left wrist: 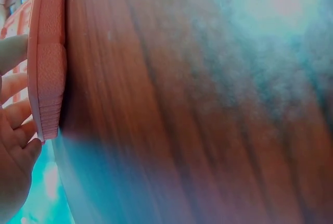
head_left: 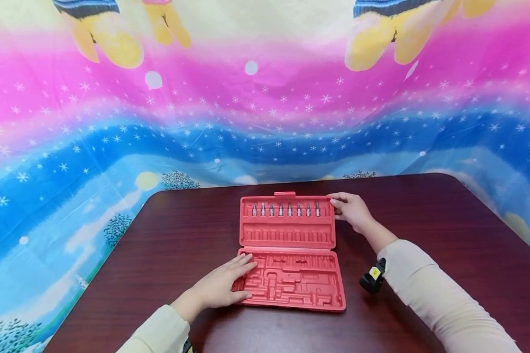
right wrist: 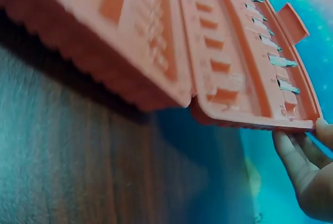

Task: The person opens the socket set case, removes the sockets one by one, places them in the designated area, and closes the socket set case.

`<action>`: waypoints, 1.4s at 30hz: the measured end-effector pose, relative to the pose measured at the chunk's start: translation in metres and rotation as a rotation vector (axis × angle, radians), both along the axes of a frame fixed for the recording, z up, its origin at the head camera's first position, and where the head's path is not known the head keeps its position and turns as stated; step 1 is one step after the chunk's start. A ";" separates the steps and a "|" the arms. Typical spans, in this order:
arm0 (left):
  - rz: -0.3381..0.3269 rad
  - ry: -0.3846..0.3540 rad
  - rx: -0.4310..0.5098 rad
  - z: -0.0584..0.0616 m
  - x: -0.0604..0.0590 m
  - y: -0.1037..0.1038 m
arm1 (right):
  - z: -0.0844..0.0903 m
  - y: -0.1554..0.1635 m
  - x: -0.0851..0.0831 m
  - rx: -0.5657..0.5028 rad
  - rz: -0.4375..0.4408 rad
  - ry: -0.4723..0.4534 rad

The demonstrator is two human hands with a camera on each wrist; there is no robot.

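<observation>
A red plastic tool case (head_left: 287,249) lies unfolded on the table, its lid (head_left: 287,220) hinged up on the far side. A row of short silver screwdriver bits (head_left: 290,210) sits in the lid's upper slots. My right hand (head_left: 352,211) pinches the lid's top right corner, thumb on the front; in the right wrist view its fingers (right wrist: 294,156) reach behind the edge. My left hand (head_left: 221,284) rests over the left edge of the base, fingers extended across the rim and thumb near the front corner. The moulded recesses of the base hold no tools.
The dark red-brown table (head_left: 190,215) has rounded far corners. Behind it hangs a colourful curtain (head_left: 265,122) with snowflakes and cartoon feet. A black device with a yellow label (head_left: 373,277) is strapped at the right wrist. The lid's latch (head_left: 284,193) sticks up at the back.
</observation>
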State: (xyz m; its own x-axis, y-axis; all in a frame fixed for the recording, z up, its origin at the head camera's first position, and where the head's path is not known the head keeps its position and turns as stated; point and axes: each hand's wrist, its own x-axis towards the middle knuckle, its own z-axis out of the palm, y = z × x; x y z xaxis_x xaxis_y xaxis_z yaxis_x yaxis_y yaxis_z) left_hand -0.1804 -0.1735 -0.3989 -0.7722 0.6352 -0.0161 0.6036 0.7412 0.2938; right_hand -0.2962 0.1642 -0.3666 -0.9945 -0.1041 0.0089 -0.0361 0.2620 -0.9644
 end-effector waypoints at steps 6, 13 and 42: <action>-0.014 -0.026 -0.007 0.000 0.001 -0.001 | -0.019 -0.001 -0.007 0.099 -0.058 -0.079; -0.043 -0.064 0.014 0.003 0.001 -0.001 | -0.026 -0.004 -0.009 0.160 0.011 -0.104; -0.012 -0.131 0.034 0.005 0.002 0.001 | -0.035 -0.005 -0.011 0.327 0.043 -0.002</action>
